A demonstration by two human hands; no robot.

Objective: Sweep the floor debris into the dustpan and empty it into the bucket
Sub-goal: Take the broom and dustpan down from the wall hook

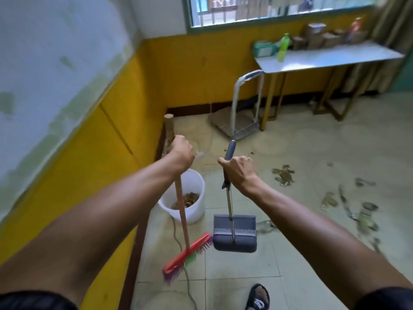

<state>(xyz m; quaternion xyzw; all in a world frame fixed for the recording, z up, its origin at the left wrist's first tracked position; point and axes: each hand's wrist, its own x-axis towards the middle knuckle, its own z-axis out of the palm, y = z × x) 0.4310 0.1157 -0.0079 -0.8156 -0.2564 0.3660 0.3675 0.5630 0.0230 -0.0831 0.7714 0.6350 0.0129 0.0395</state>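
The left hand (pixel 180 154) is clenched around the wooden handle of the broom (pixel 181 211), fingers wrapped tight near the upper end, with a short stub of the stick showing above the fist. The broom's red head with purple and green bristles hangs low over the tiled floor (pixel 312 142), tilted, just left of the dustpan (pixel 234 233). The right hand (pixel 240 173) grips the dark sleeve of the dustpan's long metal handle, fingers closed around it; the grey pan hangs below with its comb-toothed edge facing up, and whether it touches the floor cannot be told.

The white bucket (pixel 185 195) stands by the yellow wall (pixel 93 153), behind the broom stick, and brown debris lies in its bottom. More debris (pixel 283 174), dry leaves and scraps, is scattered on the floor to the right, well apart from the pan.

Farther back a bench (pixel 330 57) under the window carries a green bottle (pixel 283 48) and some boxes. A folding trolley (pixel 241 108) sits beside the bench leg. A sandalled foot (pixel 258 297) shows at the lower edge
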